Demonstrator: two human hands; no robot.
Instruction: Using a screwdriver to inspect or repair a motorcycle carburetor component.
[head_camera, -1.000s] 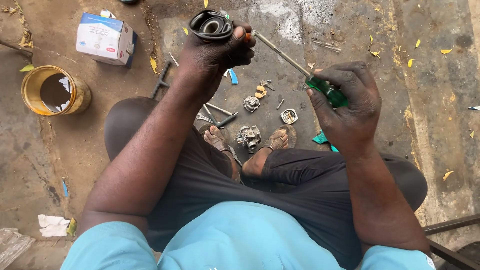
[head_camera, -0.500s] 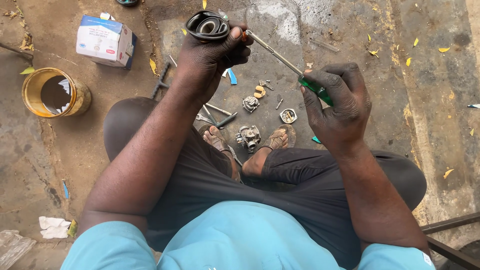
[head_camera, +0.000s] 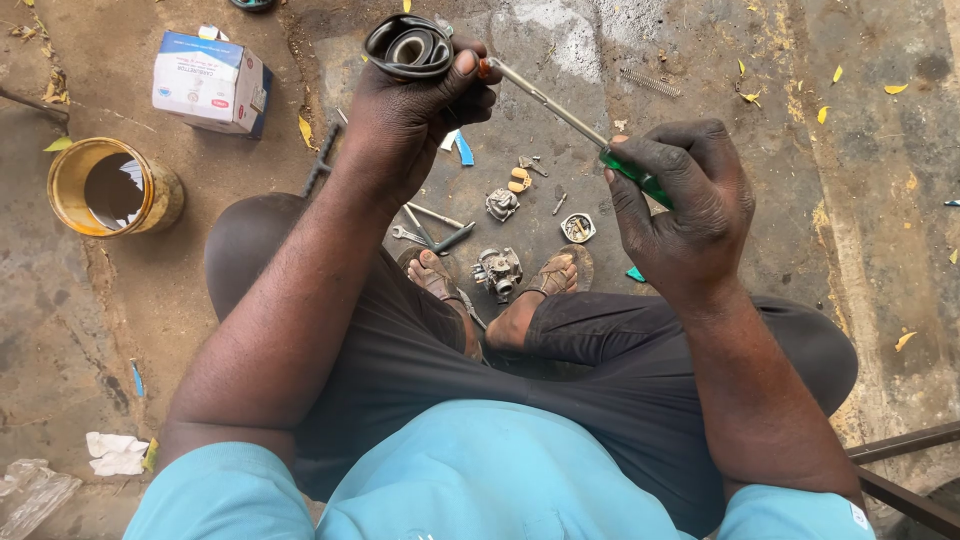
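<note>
- Left hand (head_camera: 415, 110) raised over the concrete floor (head_camera: 880, 250), fingers curled tight round a black rubber ring part (head_camera: 408, 47) (round, hollow, held at the top of the view).
- Right hand (head_camera: 680, 205) closed in a fist round the green handle of a screwdriver (head_camera: 560, 110), thumb and fingers pressed against the grip.
- Metal shaft slanted up and left from that fist, tip right at the left thumb, just beside the ring part.
- Seated cross-legged, sandalled feet together below both hands.
- Small carburettor body (head_camera: 497, 270) lying on the floor between the feet.
- Loose metal bits and a spanner (head_camera: 412, 236) scattered just beyond the feet.
- Yellow tin (head_camera: 112, 188) standing well to the left, open top up.
- White and blue cardboard box (head_camera: 210, 85) lying beyond the tin, near the left forearm.
</note>
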